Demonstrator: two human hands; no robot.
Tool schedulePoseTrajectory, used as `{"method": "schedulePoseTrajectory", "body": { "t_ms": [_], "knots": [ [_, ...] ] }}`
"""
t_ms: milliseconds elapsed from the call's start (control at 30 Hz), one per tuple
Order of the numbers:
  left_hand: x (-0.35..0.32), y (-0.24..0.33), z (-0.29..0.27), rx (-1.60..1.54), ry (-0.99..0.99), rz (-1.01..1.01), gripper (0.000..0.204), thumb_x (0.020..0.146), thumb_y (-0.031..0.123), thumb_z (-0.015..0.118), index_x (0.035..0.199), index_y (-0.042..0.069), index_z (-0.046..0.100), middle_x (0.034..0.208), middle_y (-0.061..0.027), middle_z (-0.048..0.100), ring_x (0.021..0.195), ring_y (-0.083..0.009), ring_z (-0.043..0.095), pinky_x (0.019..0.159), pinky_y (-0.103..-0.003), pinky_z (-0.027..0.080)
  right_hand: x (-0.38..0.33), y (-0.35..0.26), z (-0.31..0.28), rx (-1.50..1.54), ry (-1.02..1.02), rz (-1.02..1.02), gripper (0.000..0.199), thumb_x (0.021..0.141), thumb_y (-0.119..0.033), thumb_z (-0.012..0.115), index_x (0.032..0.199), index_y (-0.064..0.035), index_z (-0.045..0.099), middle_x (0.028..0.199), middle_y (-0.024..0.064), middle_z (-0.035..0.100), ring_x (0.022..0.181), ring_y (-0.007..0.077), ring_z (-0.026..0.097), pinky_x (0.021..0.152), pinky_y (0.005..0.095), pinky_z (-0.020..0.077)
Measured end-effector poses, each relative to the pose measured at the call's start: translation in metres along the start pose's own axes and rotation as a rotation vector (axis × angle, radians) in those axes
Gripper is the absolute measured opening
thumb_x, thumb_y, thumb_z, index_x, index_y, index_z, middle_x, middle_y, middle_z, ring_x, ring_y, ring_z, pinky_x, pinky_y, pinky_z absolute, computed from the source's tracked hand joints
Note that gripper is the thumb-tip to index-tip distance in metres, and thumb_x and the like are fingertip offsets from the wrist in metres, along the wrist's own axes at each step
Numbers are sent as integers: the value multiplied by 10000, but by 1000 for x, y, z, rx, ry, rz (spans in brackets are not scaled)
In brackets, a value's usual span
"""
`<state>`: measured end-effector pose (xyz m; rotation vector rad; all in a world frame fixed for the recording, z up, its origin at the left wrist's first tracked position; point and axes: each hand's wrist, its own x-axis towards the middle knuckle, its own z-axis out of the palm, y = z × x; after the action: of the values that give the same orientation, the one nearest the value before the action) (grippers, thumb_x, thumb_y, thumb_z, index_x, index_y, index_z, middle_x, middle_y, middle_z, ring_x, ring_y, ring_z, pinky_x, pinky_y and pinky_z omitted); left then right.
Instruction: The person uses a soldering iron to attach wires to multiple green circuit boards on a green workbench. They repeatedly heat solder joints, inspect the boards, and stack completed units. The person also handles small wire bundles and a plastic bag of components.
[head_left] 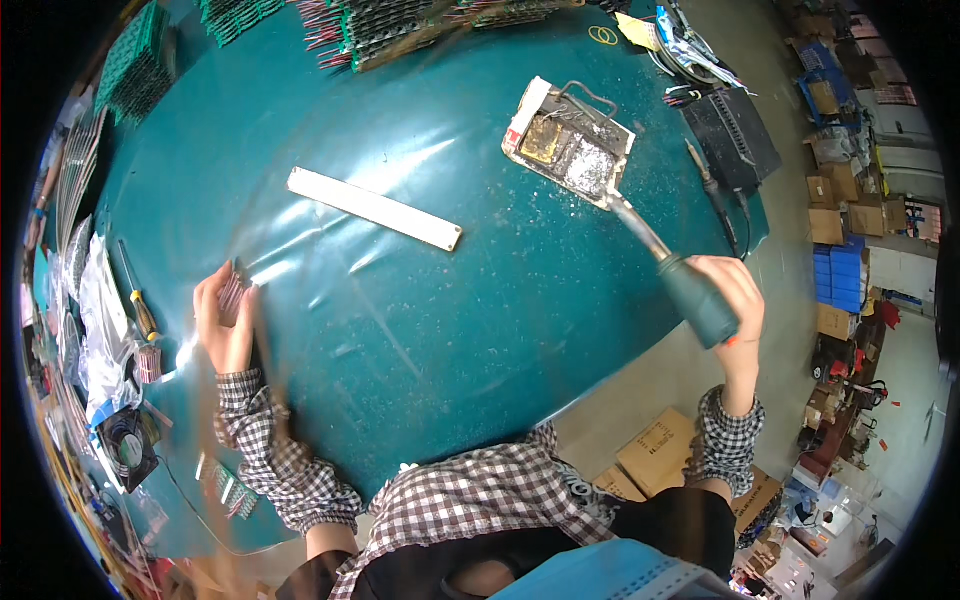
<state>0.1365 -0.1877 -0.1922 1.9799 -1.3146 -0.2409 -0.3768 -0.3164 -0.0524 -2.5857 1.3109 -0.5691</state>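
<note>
My right hand (pixel 735 300) is wrapped round the green handle of a large soldering iron (pixel 697 298). Its metal barrel points up and left, and the end reaches the near right corner of a soldering iron stand (pixel 532 105). That stand has a bent wire rest, a brownish pad and a heap of silvery solder bits. Over on the left, my left hand (pixel 225 325) is curled round a small bundle of thin pinkish wires (pixel 231 297), partly hidden by the fingers. Between the hands, farther off, a long white strip (pixel 375 208) lies slantwise on the green mat (pixel 400 320).
Stacked green circuit boards (pixel 385 35) line the far edge. A black soldering station (pixel 732 135) and a thinner soldering iron (pixel 708 185) lie at the right. Leftward are a yellow-handled screwdriver (pixel 143 315), another wire bundle (pixel 149 366) and a black fan (pixel 128 447). Cardboard (pixel 660 450) lies below the table edge.
</note>
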Motion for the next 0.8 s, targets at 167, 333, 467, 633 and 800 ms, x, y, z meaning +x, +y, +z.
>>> {"method": "schedulePoseTrajectory", "body": {
  "t_ms": [167, 333, 467, 633, 800],
  "knots": [
    [1, 2, 2, -20, 16, 29, 392, 761, 51, 689, 1144, 15, 613, 1061, -96, 570, 991, -205, 551, 906, -324, 431, -14, 11, 29, 1018, 277, 783, 360, 837, -97, 674, 1146, 54, 570, 959, 134, 663, 872, 245, 674, 690, 290, 566],
    [1, -3, 3, -33, 27, 41, 395, 756, 59, 697, 1139, 12, 613, 1052, -97, 572, 995, -209, 547, 911, -319, 422, -20, 22, 49, 1309, 309, 982, 357, 879, -171, 654, 1159, 33, 568, 966, 110, 656, 883, 236, 671, 696, 288, 582],
    [2, -2, 1, 9, -5, 34, 401, 797, 62, 699, 1181, 15, 597, 1081, -78, 572, 1008, -186, 545, 937, -301, 412, -24, 25, 53, 1349, 326, 1001, 331, 911, -181, 612, 1169, 21, 567, 980, 92, 655, 892, 225, 667, 684, 286, 582],
    [1, -8, 1, -28, -13, 33, 407, 797, 69, 706, 1187, 26, 598, 1090, -75, 567, 1013, -179, 539, 941, -299, 406, -24, 33, 57, 1512, 288, 1009, 307, 935, -212, 579, 1148, 9, 564, 960, 72, 649, 871, 206, 657, 667, 277, 584],
    [2, 7, 1, -14, -16, -5, 411, 798, 68, 708, 1190, 26, 595, 1100, -77, 562, 1019, -181, 532, 941, -299, 404, -26, 40, 62, 1852, 266, 1082, 298, 948, -237, 556, 1126, 3, 552, 935, 66, 643, 860, 199, 653, 628, 271, 594]
  ]
}}
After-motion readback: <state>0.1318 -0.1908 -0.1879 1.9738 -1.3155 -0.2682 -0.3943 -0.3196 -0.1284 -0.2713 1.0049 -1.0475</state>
